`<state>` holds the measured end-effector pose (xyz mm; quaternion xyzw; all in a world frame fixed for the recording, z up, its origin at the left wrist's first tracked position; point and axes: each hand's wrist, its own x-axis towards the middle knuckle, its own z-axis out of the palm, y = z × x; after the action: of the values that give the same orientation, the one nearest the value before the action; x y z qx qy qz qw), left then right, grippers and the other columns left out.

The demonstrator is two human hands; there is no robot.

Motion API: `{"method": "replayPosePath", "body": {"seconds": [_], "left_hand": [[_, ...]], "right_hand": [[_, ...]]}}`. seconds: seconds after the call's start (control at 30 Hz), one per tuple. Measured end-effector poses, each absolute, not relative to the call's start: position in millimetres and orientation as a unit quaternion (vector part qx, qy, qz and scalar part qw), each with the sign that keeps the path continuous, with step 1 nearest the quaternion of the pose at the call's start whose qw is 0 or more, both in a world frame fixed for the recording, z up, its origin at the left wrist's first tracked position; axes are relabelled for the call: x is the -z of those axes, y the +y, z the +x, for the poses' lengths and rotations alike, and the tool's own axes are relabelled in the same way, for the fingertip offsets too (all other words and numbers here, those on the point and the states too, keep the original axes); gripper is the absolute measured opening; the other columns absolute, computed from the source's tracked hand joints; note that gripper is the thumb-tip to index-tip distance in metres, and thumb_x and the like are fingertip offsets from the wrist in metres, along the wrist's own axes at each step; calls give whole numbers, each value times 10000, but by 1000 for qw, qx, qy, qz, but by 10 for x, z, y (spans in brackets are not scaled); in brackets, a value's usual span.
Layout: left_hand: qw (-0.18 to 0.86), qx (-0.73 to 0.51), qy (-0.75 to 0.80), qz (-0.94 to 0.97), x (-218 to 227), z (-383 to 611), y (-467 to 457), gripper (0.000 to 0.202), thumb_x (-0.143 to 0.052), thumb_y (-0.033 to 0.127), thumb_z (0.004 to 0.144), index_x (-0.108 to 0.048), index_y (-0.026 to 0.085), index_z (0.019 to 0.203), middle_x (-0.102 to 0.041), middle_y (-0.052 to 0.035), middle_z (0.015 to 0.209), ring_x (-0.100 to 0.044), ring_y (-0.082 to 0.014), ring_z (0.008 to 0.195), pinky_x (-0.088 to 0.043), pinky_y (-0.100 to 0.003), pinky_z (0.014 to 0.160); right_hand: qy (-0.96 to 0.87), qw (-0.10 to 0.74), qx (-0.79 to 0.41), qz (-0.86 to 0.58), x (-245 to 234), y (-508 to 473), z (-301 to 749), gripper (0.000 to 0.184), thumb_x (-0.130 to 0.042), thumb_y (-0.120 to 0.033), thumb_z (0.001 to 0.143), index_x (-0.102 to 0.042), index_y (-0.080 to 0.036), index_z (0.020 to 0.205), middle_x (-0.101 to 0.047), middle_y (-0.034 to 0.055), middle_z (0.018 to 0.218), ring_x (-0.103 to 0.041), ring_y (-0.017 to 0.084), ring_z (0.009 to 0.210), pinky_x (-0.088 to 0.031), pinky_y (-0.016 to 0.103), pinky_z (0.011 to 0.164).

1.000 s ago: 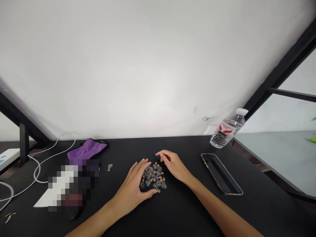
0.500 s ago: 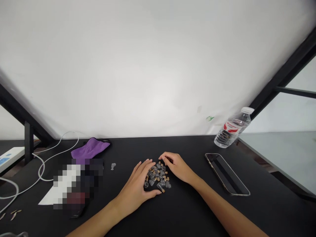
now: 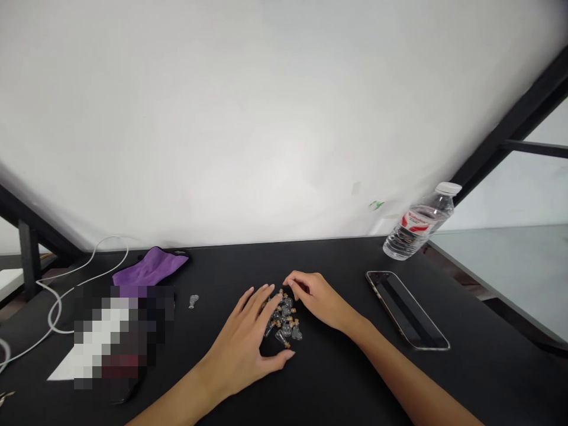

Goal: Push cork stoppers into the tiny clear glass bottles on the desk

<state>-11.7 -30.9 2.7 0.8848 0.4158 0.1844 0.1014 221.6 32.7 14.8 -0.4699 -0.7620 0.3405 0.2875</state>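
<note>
Small clear glass bottles with cork stoppers lie heaped on the black table, between my two hands. My left hand is open with fingers spread. Its fingers reach over the left side of the heap and hide part of it, while the thumb points right along the near side. At the heap's far right edge is my right hand, its fingers curled in and pressed together. Whatever those fingertips may hold is hidden. One small clear glass piece lies apart, to the left of my left hand.
A smartphone lies on the right, with a plastic water bottle behind it near the wall. On the left are a purple cloth, a white cable and a blurred-out patch over white and dark items.
My left hand has moved over the heap, covering more of its left side, and its thumb has drawn away from the nearest bottle. The right hand stays curled. The view has tilted slightly.
</note>
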Motion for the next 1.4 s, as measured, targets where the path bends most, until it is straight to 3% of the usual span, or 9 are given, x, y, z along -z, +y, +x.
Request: {"method": "replayPosePath", "body": {"seconds": [0.13, 0.37, 0.53, 1.03, 1.23, 1.4], "left_hand": [[39, -168, 390, 905, -54, -8, -236, 824, -682, 490, 906, -335, 225, 1605, -365, -118, 1660, -354, -322, 1533, -274, -561, 1280], [60, -139, 341, 928, -96, 19, -157, 564, -537, 545, 1006, -431, 416, 1545, -353, -11, 1672, -371, -302, 1528, -282, -584, 1261], [100, -121, 336, 928, -137, -3, -167, 446, -466, 494, 1053, -520, 412, 1489, -418, 0, 1639, -358, -269, 1536, -297, -547, 1264], [115, -110, 354, 922, -232, -373, -190, 500, -655, 288, 942, -596, 349, 1435, -433, 3, 1628, -383, -272, 1524, -305, -522, 1272], [130, -150, 345, 918, -195, -401, -194, 463, -675, 341, 942, -628, 341, 1402, -459, -16, 1612, -388, -290, 1519, -265, -550, 1281], [135, -197, 336, 911, -165, -398, -197, 550, -732, 373, 907, -578, 311, 1431, -517, -56, 1560, -445, -293, 1470, -275, -561, 1266]], "right_hand": [[-737, 325, -348, -479, -89, 379, 2226, 256, -473, -299, 1023, -695, -203, 939, -595, -37, 672, -511, 125, 594, -382, 247, 596], [-709, 364, -369, -477, -26, 451, 2267, 259, -482, -317, 1009, -701, -189, 954, -613, -19, 680, -568, 142, 626, -429, 255, 620], [-711, 369, -370, -471, 4, 459, 2274, 297, -477, -368, 1024, -700, -190, 942, -597, -19, 683, -544, 132, 585, -426, 257, 591], [-743, 324, -351, -469, -72, 365, 2245, 269, -482, -342, 1031, -695, -207, 938, -593, -30, 687, -509, 128, 601, -382, 252, 594], [-774, 285, -329, -460, -187, 247, 2164, 254, -490, -319, 1033, -705, -228, 932, -639, -18, 761, -522, 136, 659, -379, 252, 612], [-786, 281, -327, -444, -169, 227, 2136, 221, -530, -324, 1016, -711, -227, 938, -655, 3, 797, -526, 147, 674, -414, 260, 630]]}}
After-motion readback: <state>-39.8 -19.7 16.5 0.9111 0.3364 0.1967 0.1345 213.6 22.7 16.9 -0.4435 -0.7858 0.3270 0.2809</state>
